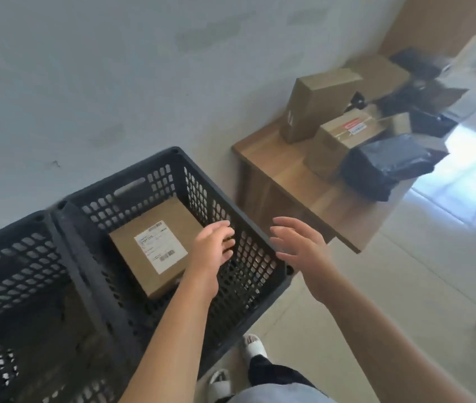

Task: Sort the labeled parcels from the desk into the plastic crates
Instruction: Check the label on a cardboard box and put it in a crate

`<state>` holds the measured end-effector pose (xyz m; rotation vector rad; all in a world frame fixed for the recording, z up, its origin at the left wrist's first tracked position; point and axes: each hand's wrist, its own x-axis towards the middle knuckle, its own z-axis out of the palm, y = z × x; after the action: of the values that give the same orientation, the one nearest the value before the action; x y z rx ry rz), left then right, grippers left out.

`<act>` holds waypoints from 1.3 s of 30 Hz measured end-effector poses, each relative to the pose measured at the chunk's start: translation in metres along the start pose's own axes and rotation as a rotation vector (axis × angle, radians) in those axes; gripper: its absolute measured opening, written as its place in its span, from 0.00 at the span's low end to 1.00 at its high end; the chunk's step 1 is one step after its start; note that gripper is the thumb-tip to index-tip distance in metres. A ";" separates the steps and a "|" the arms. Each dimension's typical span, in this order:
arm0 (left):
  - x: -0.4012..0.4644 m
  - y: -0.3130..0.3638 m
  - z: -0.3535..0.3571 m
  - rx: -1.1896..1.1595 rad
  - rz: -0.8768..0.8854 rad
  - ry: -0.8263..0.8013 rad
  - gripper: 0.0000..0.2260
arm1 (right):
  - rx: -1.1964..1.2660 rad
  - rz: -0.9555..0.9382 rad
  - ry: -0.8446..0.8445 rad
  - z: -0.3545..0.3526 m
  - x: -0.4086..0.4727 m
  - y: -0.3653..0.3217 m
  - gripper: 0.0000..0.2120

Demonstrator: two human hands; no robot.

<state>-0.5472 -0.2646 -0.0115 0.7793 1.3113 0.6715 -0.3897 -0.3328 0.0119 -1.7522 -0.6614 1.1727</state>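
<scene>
Down nearest the camera, two white slippers [248,356] are showing on the pale floor [405,286]. Above them both hands are hanging empty with fingers loosely spread: the left hand [212,247] is hovering over the right-hand black crate [173,170], the right hand [299,245] is floating just outside that crate's right wall. Just left of the left hand, a flat brown labeled parcel [158,245] is lying in the crate, white label facing up, its long axis running from the near side toward the far wall. A second black crate [13,271] is standing touching the first, farther left; its contents are too dark to tell. Beyond the right hand, the wooden desk [277,170] is carrying a black bag parcel [388,167], a taped box [344,138] with a label on top, and an upright tall box [315,103]. Farther things are blurring together.
</scene>
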 end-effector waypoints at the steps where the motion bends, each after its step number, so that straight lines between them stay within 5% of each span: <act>1: -0.004 0.000 0.015 0.016 0.000 -0.040 0.09 | 0.013 -0.016 0.038 -0.015 -0.007 -0.002 0.09; 12: -0.028 0.005 0.182 0.174 0.097 -0.312 0.08 | 0.325 -0.105 0.451 -0.181 -0.004 0.005 0.07; 23: -0.019 0.019 0.379 0.234 0.281 -0.298 0.07 | 0.504 -0.135 0.382 -0.364 0.041 -0.010 0.09; 35: 0.052 0.054 0.465 0.131 0.321 -0.139 0.08 | 0.512 -0.106 0.275 -0.453 0.133 -0.019 0.10; 39: 0.112 0.090 0.489 0.265 0.368 -0.063 0.06 | 0.472 -0.114 0.262 -0.483 0.189 -0.036 0.10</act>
<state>-0.0468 -0.1801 0.0371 1.2675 1.2243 0.7635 0.1300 -0.3494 0.0329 -1.4108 -0.2913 0.9094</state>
